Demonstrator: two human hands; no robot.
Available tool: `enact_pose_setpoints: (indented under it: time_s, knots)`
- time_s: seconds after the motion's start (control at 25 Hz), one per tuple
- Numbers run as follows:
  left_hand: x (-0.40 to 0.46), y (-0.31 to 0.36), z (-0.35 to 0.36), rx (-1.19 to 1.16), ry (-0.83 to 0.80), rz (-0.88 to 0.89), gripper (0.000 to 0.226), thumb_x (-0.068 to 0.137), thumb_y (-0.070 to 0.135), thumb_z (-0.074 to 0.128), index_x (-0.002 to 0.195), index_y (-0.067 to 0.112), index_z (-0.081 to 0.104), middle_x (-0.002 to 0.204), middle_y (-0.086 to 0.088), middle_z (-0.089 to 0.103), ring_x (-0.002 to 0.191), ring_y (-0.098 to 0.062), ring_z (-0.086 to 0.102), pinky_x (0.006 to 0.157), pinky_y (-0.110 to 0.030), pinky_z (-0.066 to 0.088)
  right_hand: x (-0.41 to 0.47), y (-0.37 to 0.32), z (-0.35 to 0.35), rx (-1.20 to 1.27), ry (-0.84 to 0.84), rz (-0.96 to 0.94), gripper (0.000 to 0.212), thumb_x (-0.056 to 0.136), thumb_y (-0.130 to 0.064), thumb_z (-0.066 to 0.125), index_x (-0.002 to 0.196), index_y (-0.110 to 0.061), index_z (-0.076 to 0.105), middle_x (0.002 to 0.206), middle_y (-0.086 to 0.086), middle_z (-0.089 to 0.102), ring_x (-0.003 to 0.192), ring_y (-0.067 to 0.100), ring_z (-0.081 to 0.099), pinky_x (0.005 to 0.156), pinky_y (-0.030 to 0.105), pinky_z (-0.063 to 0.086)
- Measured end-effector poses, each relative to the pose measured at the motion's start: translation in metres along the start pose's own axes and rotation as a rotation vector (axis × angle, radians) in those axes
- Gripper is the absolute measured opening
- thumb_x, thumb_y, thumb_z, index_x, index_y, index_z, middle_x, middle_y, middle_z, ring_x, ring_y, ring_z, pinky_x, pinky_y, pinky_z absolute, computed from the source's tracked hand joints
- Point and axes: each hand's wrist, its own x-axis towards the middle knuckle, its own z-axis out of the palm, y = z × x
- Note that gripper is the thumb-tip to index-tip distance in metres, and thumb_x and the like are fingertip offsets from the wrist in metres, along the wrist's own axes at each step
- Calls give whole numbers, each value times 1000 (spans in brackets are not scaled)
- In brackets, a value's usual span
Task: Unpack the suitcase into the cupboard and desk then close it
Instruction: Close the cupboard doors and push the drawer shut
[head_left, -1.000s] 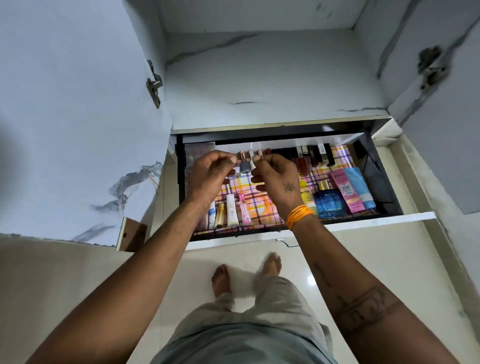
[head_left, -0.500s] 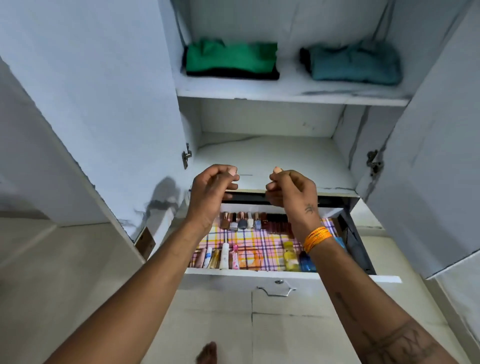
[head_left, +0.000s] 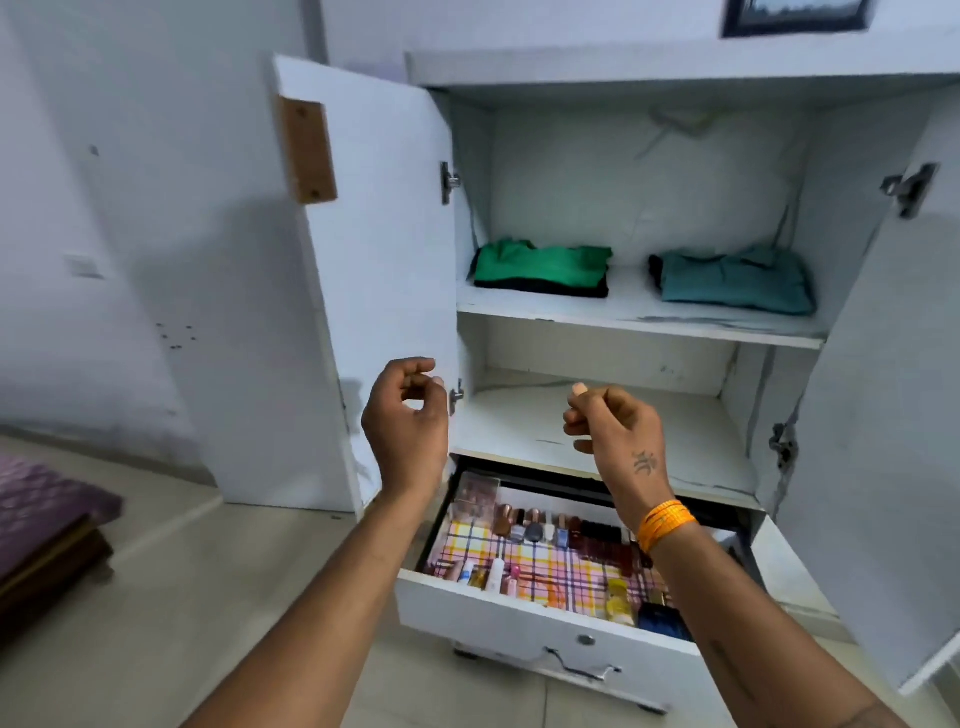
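Note:
The white cupboard (head_left: 639, 327) stands with both doors open. Its bottom drawer (head_left: 545, 623) is pulled out and holds several cosmetic bottles and tubes (head_left: 540, 530) on a checked liner. My left hand (head_left: 408, 415) hovers in front of the left door's edge with loosely curled fingers that hold nothing. Above the drawer, in front of the lower shelf, my right hand (head_left: 613, 431) is also loosely curled and empty; an orange band circles its wrist. The suitcase is out of view.
A folded green garment (head_left: 543, 265) and a folded teal garment (head_left: 737, 280) lie on the upper shelf. The left door (head_left: 374, 270) swings out toward me, the right door (head_left: 883, 415) likewise. A purple-covered bed (head_left: 47, 519) sits at the far left on the tiled floor.
Both hands rose out of the drawer and moved apart. The view lifted from the drawer to the whole cupboard as I stepped back.

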Motion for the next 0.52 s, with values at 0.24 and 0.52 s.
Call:
enact_pose_setpoints:
  time_s: [0.24,0.52]
  knots:
    - [70,-16,-36,387,5,-75,88,94,36,69,164,26,17,170,-9,20,155,-33,24,121,-56,32,-12,-13,18,38,13,0,31,100,-36,65,91,-7,73,85,9,75,89,29,73,84,49,60]
    - [73,5,-34,72,-108,-179,56,96,18,62,146,21,36,150,-9,39,119,-21,54,94,-31,47,-19,-21,21,34,177,-22,30,100,-35,65,88,-9,74,83,9,76,88,30,73,82,50,60]
